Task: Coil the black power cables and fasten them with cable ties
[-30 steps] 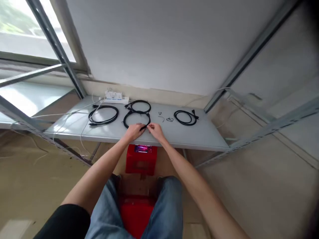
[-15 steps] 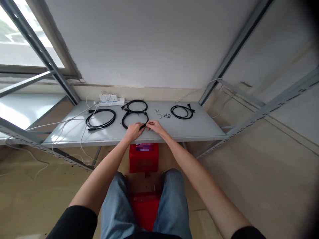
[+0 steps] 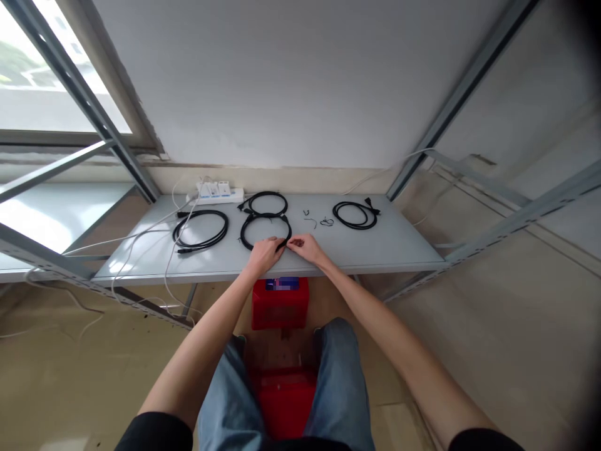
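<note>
A coiled black cable (image 3: 242,233) lies on the grey metal shelf (image 3: 375,255), close to its front edge. My left hand (image 3: 265,255) is closed on the near right part of this coil. Against the coil's right side, my right hand (image 3: 305,248) pinches with thumb and fingertips; whatever is between them is too small to make out. Touching the far side of the coil is a second coiled black cable (image 3: 286,203). Small dark ties (image 3: 327,222) lie loose to the right, beyond my right hand.
More coiled black cables lie on the left (image 3: 226,228) and right (image 3: 357,225) of the shelf. A white power strip (image 3: 237,195) with plugs stands at the back; white cords trail over the left front edge. Below is a red stool (image 3: 280,310). Metal uprights (image 3: 425,150) flank the shelf.
The whole view has shifted a little, so everything appears farther right. Both hands stay at the same coil, with the right fingers slightly changed in pose.
</note>
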`<state>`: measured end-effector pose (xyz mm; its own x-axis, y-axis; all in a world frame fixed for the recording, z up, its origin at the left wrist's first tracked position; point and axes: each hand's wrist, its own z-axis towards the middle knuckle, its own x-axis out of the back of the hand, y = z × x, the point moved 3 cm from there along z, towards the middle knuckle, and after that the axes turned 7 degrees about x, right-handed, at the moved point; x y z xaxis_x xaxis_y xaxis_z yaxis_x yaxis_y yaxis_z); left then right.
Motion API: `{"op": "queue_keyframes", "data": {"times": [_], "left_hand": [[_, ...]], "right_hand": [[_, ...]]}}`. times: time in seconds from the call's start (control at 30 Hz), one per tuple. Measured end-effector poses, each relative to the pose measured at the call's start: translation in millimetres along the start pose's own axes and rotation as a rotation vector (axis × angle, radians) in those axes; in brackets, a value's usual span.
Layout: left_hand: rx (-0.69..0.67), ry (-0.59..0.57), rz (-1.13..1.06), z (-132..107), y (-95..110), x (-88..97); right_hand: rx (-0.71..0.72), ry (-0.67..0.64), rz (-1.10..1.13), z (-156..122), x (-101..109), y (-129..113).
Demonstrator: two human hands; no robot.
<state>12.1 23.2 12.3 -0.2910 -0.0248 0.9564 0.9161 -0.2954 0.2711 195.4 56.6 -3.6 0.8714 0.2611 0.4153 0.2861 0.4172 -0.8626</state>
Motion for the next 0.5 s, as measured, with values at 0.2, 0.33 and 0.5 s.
{"op": "queue_keyframes", "data": {"times": [0.2, 0.33, 0.5], "left_hand": [[0.018, 0.011, 0.006, 0, 0, -0.5], [0.016, 0.011, 0.003, 1, 0, -0.8], [0.023, 0.008, 0.016, 2, -1, -1.3]], "right_hand": [[0.182, 0.077, -0.251, -8, -6, -9], [0.254, 0.068, -0.347, -9, -7, -14], [0.281, 0.051, -0.483, -12, -10, -14]]}}
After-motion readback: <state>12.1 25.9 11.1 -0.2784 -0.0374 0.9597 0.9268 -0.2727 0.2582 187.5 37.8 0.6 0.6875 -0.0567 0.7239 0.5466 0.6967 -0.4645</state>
